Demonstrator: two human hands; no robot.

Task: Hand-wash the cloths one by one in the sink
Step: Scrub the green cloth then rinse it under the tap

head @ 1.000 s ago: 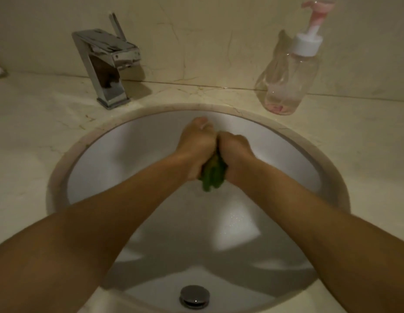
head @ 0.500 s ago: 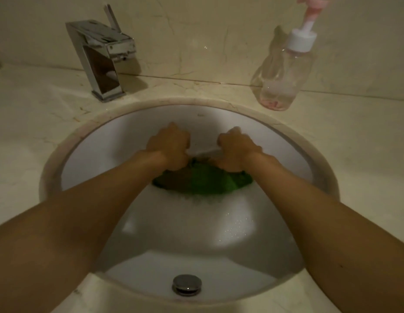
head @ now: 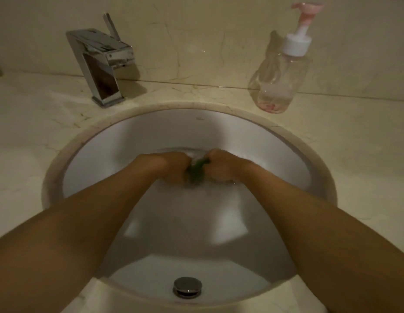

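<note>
**Green cloth bunched between two fists in the basin**

Your left hand (head: 173, 168) and right hand (head: 221, 166) meet just past the middle of the white sink (head: 286, 154), toward 12 o'clock, knuckles facing each other. Both are curled into fists round the green cloth (head: 195, 171). Only a narrow, crumpled strip of it shows in the gap between them. The rest is hidden inside your grip or under the cloudy water (head: 185, 222), which laps at both wrists. Your forearms come in from 7 and 5 o'clock and cross the near rim.

A chrome drain plug (head: 187, 286) sits at 6 o'clock in the bowl, nearest you. On the pale marble table (head: 354, 154) a square chrome faucet (head: 101, 64) stands at 11 o'clock of the sink, its lever tilted up and back. A clear pump bottle (head: 282, 82) with a white collar and a pink nozzle stands at 1 o'clock, a little pink liquid at its bottom. Both stand near the wall, well apart from your hands.
</note>
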